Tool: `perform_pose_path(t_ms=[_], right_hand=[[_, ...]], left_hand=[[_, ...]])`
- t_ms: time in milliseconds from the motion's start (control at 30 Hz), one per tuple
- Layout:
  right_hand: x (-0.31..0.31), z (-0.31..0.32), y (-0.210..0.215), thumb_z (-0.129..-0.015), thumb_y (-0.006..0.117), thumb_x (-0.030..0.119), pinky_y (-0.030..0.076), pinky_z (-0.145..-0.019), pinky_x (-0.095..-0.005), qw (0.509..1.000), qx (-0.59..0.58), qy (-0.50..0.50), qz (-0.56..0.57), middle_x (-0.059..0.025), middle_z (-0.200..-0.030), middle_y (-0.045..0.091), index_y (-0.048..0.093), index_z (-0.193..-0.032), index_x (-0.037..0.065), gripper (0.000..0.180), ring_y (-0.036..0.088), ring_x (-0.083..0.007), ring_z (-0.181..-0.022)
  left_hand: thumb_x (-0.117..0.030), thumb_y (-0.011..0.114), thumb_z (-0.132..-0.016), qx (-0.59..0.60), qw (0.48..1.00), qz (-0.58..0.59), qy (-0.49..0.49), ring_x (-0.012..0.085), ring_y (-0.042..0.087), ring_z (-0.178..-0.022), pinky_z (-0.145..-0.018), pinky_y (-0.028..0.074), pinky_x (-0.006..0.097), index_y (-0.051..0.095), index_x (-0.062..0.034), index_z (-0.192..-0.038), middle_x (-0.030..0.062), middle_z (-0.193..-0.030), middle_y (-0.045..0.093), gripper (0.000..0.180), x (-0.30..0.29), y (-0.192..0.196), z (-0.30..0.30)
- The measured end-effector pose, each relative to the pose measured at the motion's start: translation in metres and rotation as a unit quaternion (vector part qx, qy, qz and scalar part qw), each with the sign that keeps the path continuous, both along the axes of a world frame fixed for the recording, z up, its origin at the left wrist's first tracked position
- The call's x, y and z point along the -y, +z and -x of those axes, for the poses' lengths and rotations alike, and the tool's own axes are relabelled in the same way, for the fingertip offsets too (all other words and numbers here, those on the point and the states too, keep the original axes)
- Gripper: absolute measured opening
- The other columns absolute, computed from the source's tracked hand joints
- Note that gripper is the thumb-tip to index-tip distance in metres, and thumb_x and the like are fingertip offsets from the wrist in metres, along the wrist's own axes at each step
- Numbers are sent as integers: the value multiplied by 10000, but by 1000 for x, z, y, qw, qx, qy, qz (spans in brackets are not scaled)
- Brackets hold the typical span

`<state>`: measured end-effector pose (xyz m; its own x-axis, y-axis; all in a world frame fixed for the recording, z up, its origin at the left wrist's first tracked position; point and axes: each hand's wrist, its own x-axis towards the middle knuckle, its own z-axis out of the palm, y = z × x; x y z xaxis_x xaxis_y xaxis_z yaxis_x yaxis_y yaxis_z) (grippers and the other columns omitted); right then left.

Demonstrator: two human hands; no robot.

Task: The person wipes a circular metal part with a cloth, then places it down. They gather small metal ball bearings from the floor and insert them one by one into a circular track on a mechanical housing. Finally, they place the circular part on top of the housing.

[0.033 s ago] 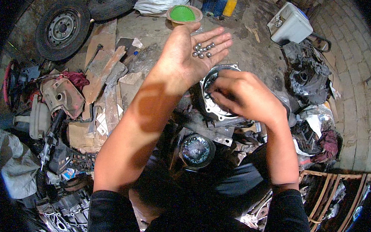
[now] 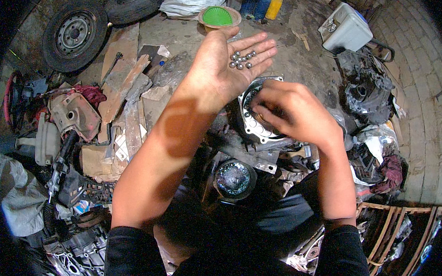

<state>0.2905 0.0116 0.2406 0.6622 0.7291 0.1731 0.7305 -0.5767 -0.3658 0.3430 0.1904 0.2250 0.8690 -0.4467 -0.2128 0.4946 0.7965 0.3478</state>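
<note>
- The left hand (image 2: 222,65) is lying palm up, fingers extended, gripping nothing; loose steel balls (image 2: 240,65) are resting on its fingers.
- The right hand (image 2: 296,115) is curling over a round metal housing (image 2: 250,122), five o'clock from the balls; whether its blurred fingertips are pinching anything, I cannot tell.
- A dark round pan (image 2: 253,178) is sitting at the housing's seven o'clock.

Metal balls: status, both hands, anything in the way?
Left hand open, palm up, metal balls resting on it. Right hand over metal housing, fingers blurred, grip unclear. Right hand hides part of housing.
</note>
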Motion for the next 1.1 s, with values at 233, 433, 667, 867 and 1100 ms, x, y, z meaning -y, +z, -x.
perform_pose_path(t_ms=[233,433,667,867,1100], right_hand=[[-3,1,11,-811,745,80,534,-764,-388,972,91,-131,-171,-162,-938,643,690,-1036,8,242,668,-325,-857],[1,-6,-1,-816,737,100,538,-754,-401,977,116,-110,-141,-159,-978,640,689,-1053,29,252,666,-338,-848],[-6,0,4,-831,698,74,527,-764,-466,977,100,-152,-112,-212,-975,640,664,-951,-22,157,638,-424,-873],[-2,3,5,-809,687,49,513,-786,-497,981,83,-158,-71,-267,-934,633,632,-954,-55,187,629,-455,-886],[0,7,8,-795,683,37,514,-796,-507,982,46,-168,-77,-271,-944,641,630,-929,-51,168,631,-468,-903]], left_hand=[[-357,443,-1022,4,997,-53,-54,350,581,-1099,-915,499,383,503,95,-1295,228,-1232,589,531,9,0,8],[-410,426,-1023,-13,993,-29,-113,308,602,-989,-918,493,385,564,65,-1233,165,-1035,644,537,17,-8,3],[-428,373,-1033,-23,992,-58,-109,348,583,-1068,-1033,441,441,549,81,-1266,231,-1215,585,587,21,-6,6],[-406,336,-1041,-46,992,-63,-102,358,512,-1213,-1100,384,476,504,94,-1334,244,-1294,543,603,29,0,11],[-431,280,-1053,-35,988,-61,-140,371,499,-1244,-1109,367,506,503,79,-1341,249,-1287,561,627,35,-11,5]])
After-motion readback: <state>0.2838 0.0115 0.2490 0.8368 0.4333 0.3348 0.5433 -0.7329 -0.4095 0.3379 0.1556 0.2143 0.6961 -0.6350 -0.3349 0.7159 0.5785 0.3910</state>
